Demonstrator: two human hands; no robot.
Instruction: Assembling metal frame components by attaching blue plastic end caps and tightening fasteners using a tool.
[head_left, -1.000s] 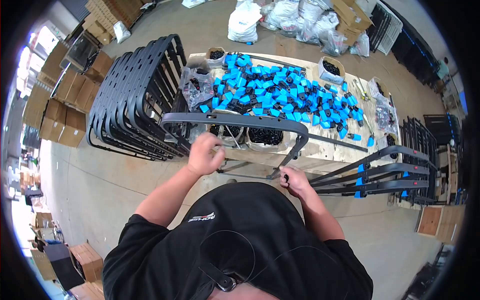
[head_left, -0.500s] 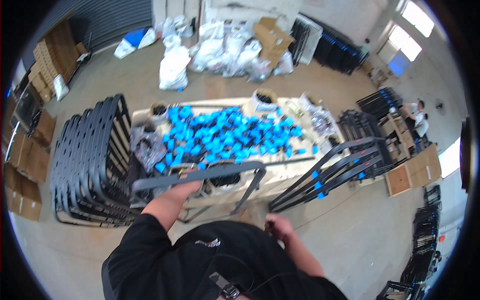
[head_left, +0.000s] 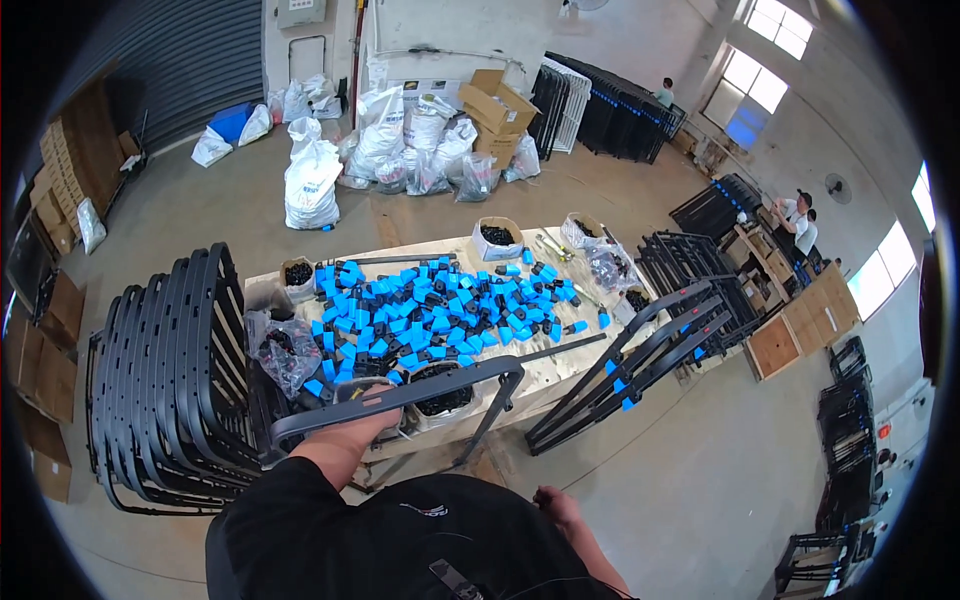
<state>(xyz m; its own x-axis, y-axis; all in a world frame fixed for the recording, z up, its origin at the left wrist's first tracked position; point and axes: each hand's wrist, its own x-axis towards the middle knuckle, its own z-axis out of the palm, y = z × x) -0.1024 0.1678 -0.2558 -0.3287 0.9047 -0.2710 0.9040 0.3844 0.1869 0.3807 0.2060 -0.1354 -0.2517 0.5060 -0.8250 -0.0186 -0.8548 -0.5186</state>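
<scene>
A dark grey metal frame (head_left: 430, 386) with rounded corners leans at the table's near edge, right in front of me. My left hand (head_left: 372, 418) is at its top bar, which crosses over the hand. Just beyond lies an open container with a small yellow thing in it; my fingers are mostly hidden there, so their grip does not show. Low at my right side, my right hand (head_left: 562, 507) is closed around something small and dark, too small to name. Beside the bar stands a box of black parts (head_left: 443, 400).
Blue-and-black plastic pieces (head_left: 430, 315) cover the wooden table (head_left: 545, 375). Stacked dark frames (head_left: 165, 370) stand at the left, and more frames (head_left: 640, 365) lean at the right. White sacks (head_left: 312, 185) lie beyond. Two people (head_left: 798, 222) are far right.
The view has tilted up, so the table and frames sit lower in the picture. My left hand stays at the bar. My right hand remains low at my side.
</scene>
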